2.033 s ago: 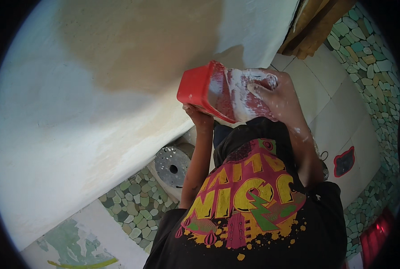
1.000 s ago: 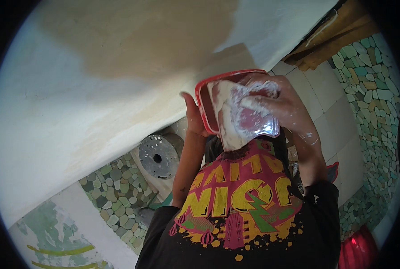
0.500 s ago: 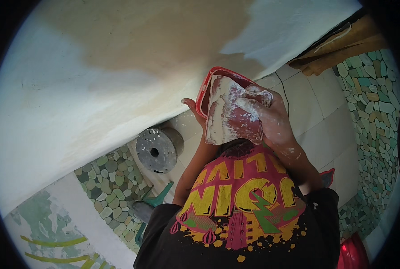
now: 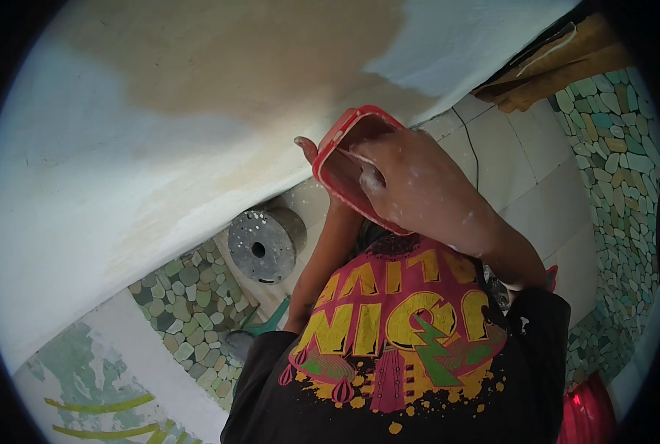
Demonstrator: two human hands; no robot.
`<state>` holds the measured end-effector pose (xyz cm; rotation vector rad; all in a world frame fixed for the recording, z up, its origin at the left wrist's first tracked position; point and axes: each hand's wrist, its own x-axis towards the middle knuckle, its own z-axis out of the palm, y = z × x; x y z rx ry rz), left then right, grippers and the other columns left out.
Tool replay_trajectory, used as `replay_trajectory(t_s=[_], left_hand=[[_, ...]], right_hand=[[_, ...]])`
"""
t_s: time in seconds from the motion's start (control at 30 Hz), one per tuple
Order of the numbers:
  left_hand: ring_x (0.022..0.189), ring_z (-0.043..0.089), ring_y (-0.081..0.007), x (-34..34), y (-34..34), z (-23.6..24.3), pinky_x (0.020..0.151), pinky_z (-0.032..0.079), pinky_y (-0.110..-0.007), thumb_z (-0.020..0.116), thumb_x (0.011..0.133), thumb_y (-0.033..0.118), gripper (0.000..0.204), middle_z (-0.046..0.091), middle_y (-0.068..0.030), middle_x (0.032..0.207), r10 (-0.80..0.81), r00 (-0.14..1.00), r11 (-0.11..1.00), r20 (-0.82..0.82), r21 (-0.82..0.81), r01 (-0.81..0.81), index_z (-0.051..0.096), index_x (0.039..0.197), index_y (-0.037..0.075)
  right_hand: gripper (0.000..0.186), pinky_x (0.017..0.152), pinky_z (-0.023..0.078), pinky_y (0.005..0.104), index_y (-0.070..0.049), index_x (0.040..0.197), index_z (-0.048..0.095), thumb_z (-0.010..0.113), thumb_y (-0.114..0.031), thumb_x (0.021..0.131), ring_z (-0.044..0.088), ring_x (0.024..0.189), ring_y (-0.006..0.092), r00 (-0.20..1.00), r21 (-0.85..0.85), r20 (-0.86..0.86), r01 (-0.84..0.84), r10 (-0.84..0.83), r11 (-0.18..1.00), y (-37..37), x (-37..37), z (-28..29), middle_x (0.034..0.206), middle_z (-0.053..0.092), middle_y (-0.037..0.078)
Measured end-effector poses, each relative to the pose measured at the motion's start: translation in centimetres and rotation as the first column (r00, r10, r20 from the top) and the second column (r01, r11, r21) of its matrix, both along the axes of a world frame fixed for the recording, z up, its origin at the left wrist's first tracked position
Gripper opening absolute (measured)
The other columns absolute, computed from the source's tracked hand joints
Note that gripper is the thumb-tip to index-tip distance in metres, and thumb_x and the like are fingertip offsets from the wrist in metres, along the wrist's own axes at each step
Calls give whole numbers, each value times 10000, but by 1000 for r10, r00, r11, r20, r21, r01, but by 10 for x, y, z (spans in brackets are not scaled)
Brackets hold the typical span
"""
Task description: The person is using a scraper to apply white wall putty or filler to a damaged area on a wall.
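A red plastic tub (image 4: 330, 142) with a pale-smeared inside is tilted in front of my chest. My left hand (image 4: 308, 150) supports it from below and the left side; the thumb sticks out past the rim and the other fingers are hidden under it. My right hand (image 4: 418, 177), spotted with white paste, reaches down into the tub. It grips a flat putty spreader (image 4: 354, 155), of which only a thin pale edge shows; hand and tub wall cover the rest. The fingertips are also out of sight.
Ahead and left rises a white wall (image 4: 123, 133) with a large tan damp-looking patch (image 4: 271, 59). Below it stands a grey paint-speckled spool (image 4: 259, 246). A dark cable (image 4: 472, 144) crosses the floor tiles; brown sheeting (image 4: 552, 63) lies far right, a red object (image 4: 587, 414) lower right.
My right hand has turned over and moved left, taking the spreader from above the tub down into it. The tub has tilted and shifted slightly left with my left hand.
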<state>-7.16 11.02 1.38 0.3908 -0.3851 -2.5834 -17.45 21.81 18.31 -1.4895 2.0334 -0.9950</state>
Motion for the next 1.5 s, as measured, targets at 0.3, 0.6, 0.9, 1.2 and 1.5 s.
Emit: replay_trajectory(t_s=[0.3,0.6,0.9,1.2,1.5], left_hand=[[1125,567,-310,-1,4,55,998,449,-442,294,902,782,885,599,-161,1244,17,950,968,310,-244,62,545,1280,22],[1129,571,-326,3,2,57,1006,446,-454,295,918,754,881,595,-169,1259,27,945,950,327,-302,78,522,1323,6],[1030,627,-297,19,-7,1,952,482,-419,442,931,658,695,672,-161,1111,-98,995,986,34,140,92,644,1124,22],[1067,601,-316,8,-15,27,980,469,-444,375,929,696,770,629,-170,1194,-18,968,998,250,62,2,594,1211,14],[1125,582,-316,-5,-9,54,999,450,-441,349,951,649,757,612,-180,1228,-12,978,988,208,-147,44,556,1268,-7]], right_hand=[[258,782,525,420,-18,1037,683,668,-144,813,665,830,368,966,6,259,-7,5,1000,-10,-17,-20,898,690,200],[234,782,513,447,2,1016,667,628,-108,813,654,828,382,984,-18,168,69,-65,997,-6,-6,-32,894,678,210],[166,762,498,458,-2,952,642,585,-57,806,632,833,395,970,-15,241,11,-7,1000,-15,14,-28,876,651,213],[282,792,535,379,5,1089,672,661,-100,829,690,869,317,888,-80,452,138,-88,987,21,-3,-11,997,701,179],[253,739,537,421,13,1063,668,620,-82,833,666,819,381,971,-80,195,155,-137,985,-1,1,-20,896,683,224]])
